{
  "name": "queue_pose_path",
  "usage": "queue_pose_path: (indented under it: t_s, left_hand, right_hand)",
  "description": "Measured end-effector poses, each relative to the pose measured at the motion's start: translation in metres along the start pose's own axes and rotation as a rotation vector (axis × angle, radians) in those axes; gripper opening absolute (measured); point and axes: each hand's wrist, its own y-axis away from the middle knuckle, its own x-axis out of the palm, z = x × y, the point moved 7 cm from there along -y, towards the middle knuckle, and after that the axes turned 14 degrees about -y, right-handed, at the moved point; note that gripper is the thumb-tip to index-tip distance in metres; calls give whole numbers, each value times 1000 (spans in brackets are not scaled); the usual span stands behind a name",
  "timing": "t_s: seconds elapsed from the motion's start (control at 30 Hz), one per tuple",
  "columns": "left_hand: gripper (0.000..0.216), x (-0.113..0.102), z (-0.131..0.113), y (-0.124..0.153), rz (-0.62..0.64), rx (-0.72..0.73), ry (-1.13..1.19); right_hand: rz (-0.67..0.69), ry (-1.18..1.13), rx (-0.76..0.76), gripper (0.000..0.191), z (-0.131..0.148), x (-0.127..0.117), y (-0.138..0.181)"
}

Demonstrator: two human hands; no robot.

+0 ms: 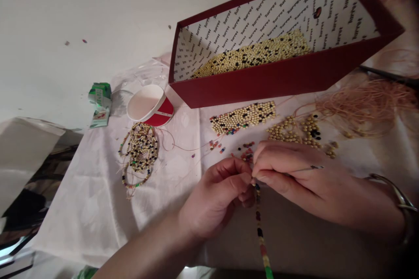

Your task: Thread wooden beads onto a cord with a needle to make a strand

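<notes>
My feed has both hands in close. L hand (222,196) is pinched tight, thumb vs. index, on the top end of the bead strand (258,216), which hangs below the fingertips: dark & tan beads up top, then reddish, then green nr the bottom edge. R hand (310,187) is clenched too, tips right up against L's at that same end; it grips a thin needle (306,168), one end showing over the back of the hand. Can't tell exactly what's btwn the R tips, too small. Bracelet (401,198) on R wrist.

Just past the fingers I've got loose red beads (248,155) on the white cloth (88,209). Beyond: a flat bead patch (245,117), pale w/ some black; another bead spread (306,137) nr R knuckles; tangled thread (369,104) off R. Dark red box (255,80) stands behind, pale & black beads inside. Off L: red-&-white cup (160,115), beaded loops (139,146) heaped just in front, green packet (100,95) nearby.
</notes>
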Motion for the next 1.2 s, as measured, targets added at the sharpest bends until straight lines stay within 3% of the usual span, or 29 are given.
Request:
queue_pose_path:
  t_s: [0.23, 0.5, 0.9, 0.97, 1.13, 1.2]
  left_hand:
    - [15, -3, -3, 1, -42, -32, 37]
    - [11, -1, -5, 1, -8, -16, -1]
    - [15, 2, -1, 3, 70, -54, 57]
    - [16, 2, -1, 3, 73, -58, 61]
    - [12, -1, 0, 2, 42, -66, 62]
    - [11, -2, 2, 2, 35, -78, 62]
  right_hand:
    - [-139, -43, 17, 23, -2, -12, 1]
    - [-300, -174, 43, 25, -8, -24, 1]
    - [-487, -402, 366, 27, -35, -32, 12]
    - [-422, -323, 325, 24, -31, -30, 9]
    - [1, -49, 168, 10, -15, -3, 0]
    - [61, -29, 142, 5, -13, 2, 0]
